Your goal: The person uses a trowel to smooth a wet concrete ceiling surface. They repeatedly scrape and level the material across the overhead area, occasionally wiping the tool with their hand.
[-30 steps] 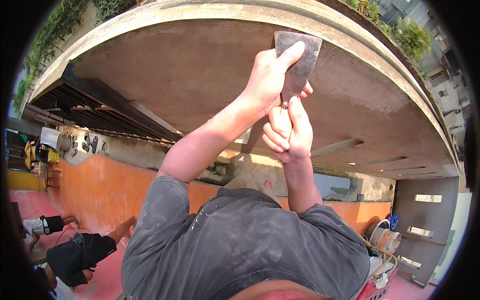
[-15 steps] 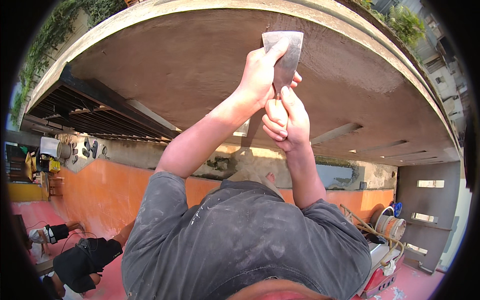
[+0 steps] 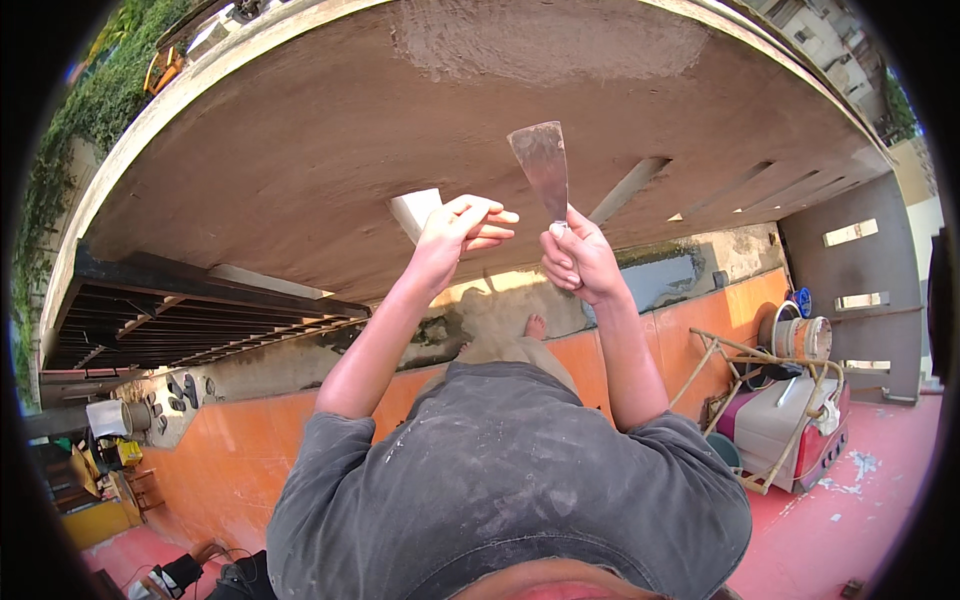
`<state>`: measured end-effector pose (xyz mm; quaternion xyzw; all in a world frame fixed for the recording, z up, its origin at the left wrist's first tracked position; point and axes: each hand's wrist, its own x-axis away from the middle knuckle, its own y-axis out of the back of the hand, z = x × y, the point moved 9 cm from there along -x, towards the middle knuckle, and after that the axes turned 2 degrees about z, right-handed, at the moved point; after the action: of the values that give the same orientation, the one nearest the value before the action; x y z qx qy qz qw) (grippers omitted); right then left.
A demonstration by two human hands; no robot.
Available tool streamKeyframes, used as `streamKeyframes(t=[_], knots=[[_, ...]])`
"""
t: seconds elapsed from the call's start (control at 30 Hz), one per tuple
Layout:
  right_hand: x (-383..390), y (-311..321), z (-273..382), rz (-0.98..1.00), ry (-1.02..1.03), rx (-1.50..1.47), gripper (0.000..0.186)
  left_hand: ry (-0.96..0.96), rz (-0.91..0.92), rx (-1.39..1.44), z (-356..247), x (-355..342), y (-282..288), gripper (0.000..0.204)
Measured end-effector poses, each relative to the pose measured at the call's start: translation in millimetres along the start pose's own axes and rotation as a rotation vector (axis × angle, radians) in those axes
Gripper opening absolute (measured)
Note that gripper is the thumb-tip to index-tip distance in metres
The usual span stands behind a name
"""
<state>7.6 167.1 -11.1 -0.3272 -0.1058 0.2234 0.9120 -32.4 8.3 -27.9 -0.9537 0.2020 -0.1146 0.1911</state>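
Overhead, a curved brown plastered ceiling [image 3: 300, 150] filled most of the view, with an orange wall [image 3: 250, 440] running below it and a red floor [image 3: 880, 480] off to the right. A paler, rougher patch of fresh plaster [image 3: 550, 40] lay near the outer rim of the ceiling; the wide brown area around it looked smooth and evenly coated. Judging from that, much of the surface seemed already covered, while the rough patch probably still wanted smoothing.

The right hand [image 3: 580, 262] was clamped around the handle of a putty knife [image 3: 542, 165], whose flat metal blade pointed up and stood clear of the ceiling, not touching it. The left hand [image 3: 458, 232] was raised just beside it, fingers loosely apart and curled, holding nothing that could be made out; a pale beam end [image 3: 415, 212] showed right behind it. Both forearms rose from the person's grey, dust-marked shirt [image 3: 510, 480].

Around the work, a barrel-like drum [image 3: 800, 338] and a boxy pink and grey machine [image 3: 785, 425] behind a bent bamboo frame [image 3: 740, 365] stood at the right wall. A dark slatted awning [image 3: 190, 320] reached out at the left, with clutter and a yellow object [image 3: 95, 515] beneath it. Nothing lay between the blade and the ceiling.
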Motion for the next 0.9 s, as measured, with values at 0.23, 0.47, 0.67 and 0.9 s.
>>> streamKeyframes(t=[0.23,0.47,0.67,0.9], knots=[[39.1,19.6,-14.0,-0.174,0.013,0.052,0.025,0.042,0.022,-0.012,43.9,8.9,-21.7,0.028],[59.4,61.4,16.5,-0.251,0.11,0.304,0.015,-0.029,0.077,-0.174,48.3,-9.4,-85.1,0.026],[95.3,106.0,58.6,-0.183,0.135,0.45,0.023,-0.017,0.108,-0.164,84.9,-36.5,-150.1,0.03],[127.9,144.7,88.4,-0.104,0.151,0.505,0.065,-0.114,0.145,-0.098,119.8,-55.8,-216.2,0.032]])
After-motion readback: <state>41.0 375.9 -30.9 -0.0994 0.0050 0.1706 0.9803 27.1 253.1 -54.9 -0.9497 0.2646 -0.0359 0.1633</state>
